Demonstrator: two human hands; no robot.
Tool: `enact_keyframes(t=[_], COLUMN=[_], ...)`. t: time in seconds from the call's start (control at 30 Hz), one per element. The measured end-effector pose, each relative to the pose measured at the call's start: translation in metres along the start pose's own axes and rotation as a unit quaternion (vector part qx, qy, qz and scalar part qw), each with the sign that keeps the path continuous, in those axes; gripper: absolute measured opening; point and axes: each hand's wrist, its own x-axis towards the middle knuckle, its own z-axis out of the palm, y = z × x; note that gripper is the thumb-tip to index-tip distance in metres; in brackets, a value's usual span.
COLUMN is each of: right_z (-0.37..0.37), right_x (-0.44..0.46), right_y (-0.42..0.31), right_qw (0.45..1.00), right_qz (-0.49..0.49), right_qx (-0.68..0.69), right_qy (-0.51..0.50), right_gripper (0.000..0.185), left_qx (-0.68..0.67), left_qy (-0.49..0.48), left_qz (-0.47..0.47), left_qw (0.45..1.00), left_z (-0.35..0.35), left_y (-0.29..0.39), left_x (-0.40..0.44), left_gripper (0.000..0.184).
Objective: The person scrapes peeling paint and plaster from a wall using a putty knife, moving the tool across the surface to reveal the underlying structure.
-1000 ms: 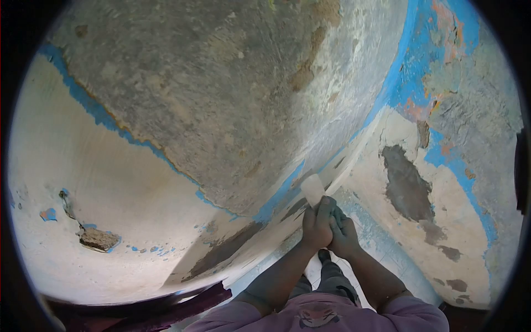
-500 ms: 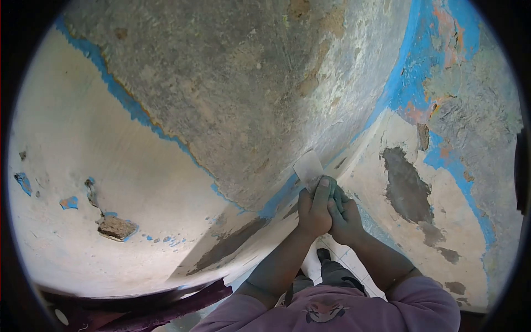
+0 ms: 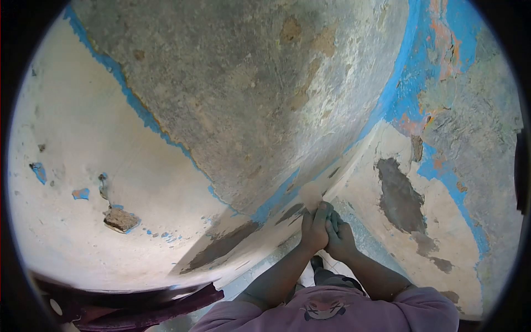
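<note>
Both hands are closed together around the hidden handle of a scraper (image 3: 311, 193). Its pale flat blade points up and meets the wall near the corner, partly blending with the plaster. My left hand (image 3: 315, 231) has its thumb lying along the tool toward the blade. My right hand (image 3: 341, 238) presses against the left from the right side, fingers curled. Beside the blade run blue paint (image 3: 271, 207) and dark bare patches (image 3: 290, 213) in the white wall coat (image 3: 160, 199).
Rough grey stripped wall (image 3: 221, 99) rises ahead, edged in blue. The right wall (image 3: 442, 221) carries a large grey patch (image 3: 401, 196). A dark purple object (image 3: 155, 310) lies low left. A chipped hole (image 3: 120, 219) marks the left wall.
Both hands have moved slightly downward with the scraper, and its blade has shifted lower and a little right along the corner. The view has tilted slightly.
</note>
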Motion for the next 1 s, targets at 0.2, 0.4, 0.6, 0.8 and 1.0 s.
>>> enact_keyframes(t=[0.2,0.4,0.6,0.8,1.0], right_z=[-0.007,0.001,-0.011,-0.011,-0.009], right_x=[0.026,0.022,0.01,0.028,0.008], right_y=[-0.012,0.001,-0.012,-0.035,-0.006], right_qw=[0.997,0.999,0.982,0.993,0.996], right_qz=[0.009,-0.03,0.121,0.048,-0.049], right_qx=[-0.021,-0.015,-0.049,-0.04,-0.069], right_qy=[-0.077,-0.029,-0.14,-0.104,-0.04], right_gripper=[0.034,0.035,0.04,0.042,0.041], left_qx=[-0.014,0.035,0.047,0.038,-0.059], left_qy=[0.018,0.065,0.056,0.055,0.036], left_qz=[0.008,-0.006,0.006,0.02,0.0], left_qw=[1.0,0.997,0.997,0.998,0.998], left_z=[-0.001,0.005,0.0,0.014,0.014], left_y=[0.005,0.008,-0.009,0.029,0.003], left_x=[0.012,0.004,-0.007,0.018,-0.006], left_gripper=[0.03,0.029,0.03,0.03,0.028])
